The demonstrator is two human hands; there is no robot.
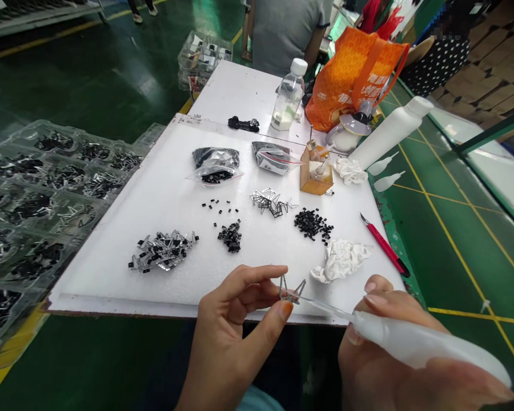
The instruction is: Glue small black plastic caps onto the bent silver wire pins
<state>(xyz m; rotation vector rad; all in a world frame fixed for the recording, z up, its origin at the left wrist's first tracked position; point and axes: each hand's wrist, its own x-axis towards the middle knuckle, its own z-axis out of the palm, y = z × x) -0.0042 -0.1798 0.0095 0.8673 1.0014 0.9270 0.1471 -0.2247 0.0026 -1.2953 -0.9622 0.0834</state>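
Note:
Between thumb and fingers, my left hand (240, 325) pinches a small grey bracket-like frame (292, 292) with thin upright prongs, just above the table's front edge. My right hand (394, 342) is wrapped round a white squeeze bottle (428, 337), whose long thin nozzle points left. The nozzle's tip is at the small frame; whether it touches cannot be made out. Beyond my hands lie a pile of similar grey frames (272, 201), a pile of small black pieces (312, 224), a smaller black pile (230, 237) and a heap of grey-and-black parts (163, 250).
Crumpled white tissue (342, 260) and a red craft knife (384, 245) lie at the right. Farther back are zip bags (217, 164), a small wooden box (316, 178), a clear bottle (288, 94) and an orange bag (351, 80). Compartment trays (64, 194) stand left. A person (286, 34) sits beyond.

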